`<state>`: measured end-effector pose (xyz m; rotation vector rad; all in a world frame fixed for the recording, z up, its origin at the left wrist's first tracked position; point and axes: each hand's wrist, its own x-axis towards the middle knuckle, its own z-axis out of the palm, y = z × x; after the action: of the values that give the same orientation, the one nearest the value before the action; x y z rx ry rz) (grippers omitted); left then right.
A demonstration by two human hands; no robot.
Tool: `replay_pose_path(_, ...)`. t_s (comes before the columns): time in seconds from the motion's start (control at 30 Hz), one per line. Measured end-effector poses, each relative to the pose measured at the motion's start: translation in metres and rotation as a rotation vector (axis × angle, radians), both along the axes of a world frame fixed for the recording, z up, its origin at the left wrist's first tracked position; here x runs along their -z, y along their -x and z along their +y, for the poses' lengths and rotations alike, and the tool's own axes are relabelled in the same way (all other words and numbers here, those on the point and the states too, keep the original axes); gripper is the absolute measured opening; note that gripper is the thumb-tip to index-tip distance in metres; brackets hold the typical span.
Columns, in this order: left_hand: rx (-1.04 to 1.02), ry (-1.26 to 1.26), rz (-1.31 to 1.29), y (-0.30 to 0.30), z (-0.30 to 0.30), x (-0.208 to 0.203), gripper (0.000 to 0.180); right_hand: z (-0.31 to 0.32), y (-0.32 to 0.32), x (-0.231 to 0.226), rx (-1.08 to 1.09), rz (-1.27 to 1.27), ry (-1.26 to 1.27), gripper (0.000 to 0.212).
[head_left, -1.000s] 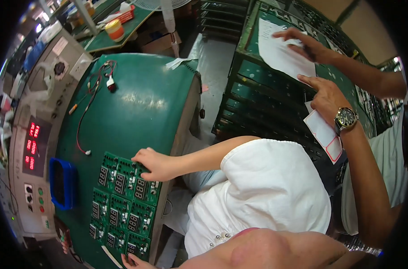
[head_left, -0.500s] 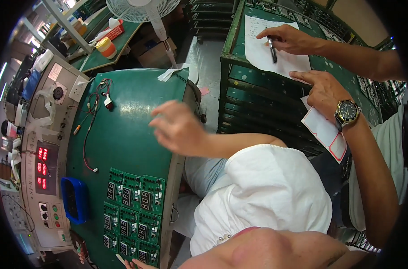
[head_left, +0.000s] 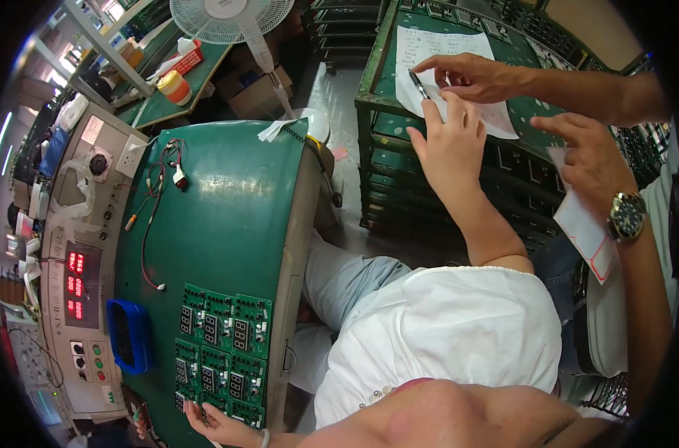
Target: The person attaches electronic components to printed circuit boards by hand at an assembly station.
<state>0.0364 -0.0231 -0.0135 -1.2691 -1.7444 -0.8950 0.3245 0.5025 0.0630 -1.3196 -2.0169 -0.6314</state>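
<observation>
My right hand [head_left: 453, 145] is raised at the upper right, its fingers stretched and its thumb apart. Its fingertips come up close to a dark pen [head_left: 418, 84], whose upper end is at a co-worker's hand [head_left: 481, 77]. Whether my fingers touch the pen I cannot tell. Beneath the pen lies a white sheet of paper [head_left: 448, 46] with handwriting. My left hand [head_left: 221, 428], fingers loosely bent and apart, rests at the near edge of a block of green circuit boards [head_left: 218, 355] with digit displays. It partly covers the lowest boards.
A co-worker's watch-wearing hand [head_left: 597, 164] is beside a white card with red lines [head_left: 587, 237]. The green bench [head_left: 213, 216] carries a cable [head_left: 157, 194] and a blue bin [head_left: 128, 336]. A console [head_left: 78, 351] stands left, a fan [head_left: 231, 16] at the back.
My right hand has swung from above the bench up to the pen. The co-worker's pen hand has shifted left, the watch hand right. My left hand has come further over the boards.
</observation>
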Motion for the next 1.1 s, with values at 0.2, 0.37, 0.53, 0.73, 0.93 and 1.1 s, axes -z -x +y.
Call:
replay_pose_path(0.2,-0.459,-0.076,-0.803,-0.047,0.045,-0.011,0.039,0.014,-0.015,0.004,-0.027,0.030,0.021,0.024)
replay_pose_path(0.37,-0.479,-0.093,-0.826,-0.069,0.051,-0.023,0.034,0.020,0.001,-0.002,-0.236,0.231,-0.039,0.010)
replay_pose_path(0.53,-0.333,-0.098,-0.839,-0.077,0.086,-0.027,0.032,-0.005,0.031,-0.002,-0.519,0.438,-0.281,0.022)
replay_pose_path(0.73,-0.224,0.004,-0.820,-0.094,0.133,-0.037,0.028,-0.059,0.080,0.031,-1.095,0.447,-0.278,0.025)
replay_pose_path(0.93,-0.103,0.178,-0.768,-0.102,0.163,-0.033,0.031,-0.093,0.139,0.095,-1.680,0.348,-0.020,0.029)
replay_pose_path(1.1,-0.014,0.258,-0.727,-0.099,0.190,-0.023,0.034,-0.093,0.142,0.129,-1.762,0.308,0.215,0.029)
